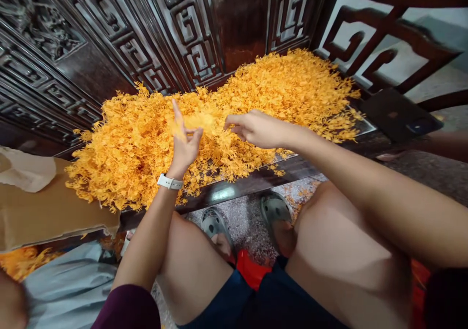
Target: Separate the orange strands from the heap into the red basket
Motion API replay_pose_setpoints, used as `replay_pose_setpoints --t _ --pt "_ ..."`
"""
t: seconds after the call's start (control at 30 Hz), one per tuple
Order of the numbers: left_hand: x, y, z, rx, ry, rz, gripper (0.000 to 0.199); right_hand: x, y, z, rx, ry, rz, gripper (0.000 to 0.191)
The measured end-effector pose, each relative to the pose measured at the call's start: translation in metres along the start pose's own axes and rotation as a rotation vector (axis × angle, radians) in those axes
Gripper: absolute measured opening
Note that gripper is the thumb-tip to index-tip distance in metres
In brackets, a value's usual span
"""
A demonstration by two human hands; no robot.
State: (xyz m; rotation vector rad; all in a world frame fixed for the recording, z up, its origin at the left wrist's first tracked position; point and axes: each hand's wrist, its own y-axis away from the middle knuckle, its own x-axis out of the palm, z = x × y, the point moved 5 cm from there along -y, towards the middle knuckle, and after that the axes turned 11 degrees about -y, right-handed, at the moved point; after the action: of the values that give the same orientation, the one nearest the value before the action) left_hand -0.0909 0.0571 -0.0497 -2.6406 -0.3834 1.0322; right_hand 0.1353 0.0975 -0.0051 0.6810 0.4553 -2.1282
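A big heap of orange-yellow plastic-looking pieces [127, 144] spreads along a dark wooden bench [226, 192]. Over its middle is my left hand [185, 141], with a pale watch at the wrist, index finger stretched up and thumb apart. A blurred orange piece [201, 120] shows between my two hands, beside the left fingers. My right hand [252, 128] reaches in from the right above the heap, its fingers bent and drawn together near some orange pieces; what they hold, if anything, is too small to tell.
A carved dark wood backrest [183, 27] rises behind the heap. On the right, a dark phone [400, 114] lies by the armrest [387, 31]. Cardboard [47, 212] stands at the left, near a person in grey clothing [69, 285]. Something red [252, 270] is between my legs.
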Motion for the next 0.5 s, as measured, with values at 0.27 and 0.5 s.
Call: replay_pose_setpoints --t 0.27,0.5 --pt "0.006 0.0 0.033 0.003 -0.313 0.137 0.083 -0.002 -0.003 -0.018 -0.013 -0.501 -0.113 0.017" --pt "0.002 -0.009 0.026 0.086 -0.525 0.089 0.053 -0.013 0.0 -0.025 0.078 -0.573 -0.271 0.035"
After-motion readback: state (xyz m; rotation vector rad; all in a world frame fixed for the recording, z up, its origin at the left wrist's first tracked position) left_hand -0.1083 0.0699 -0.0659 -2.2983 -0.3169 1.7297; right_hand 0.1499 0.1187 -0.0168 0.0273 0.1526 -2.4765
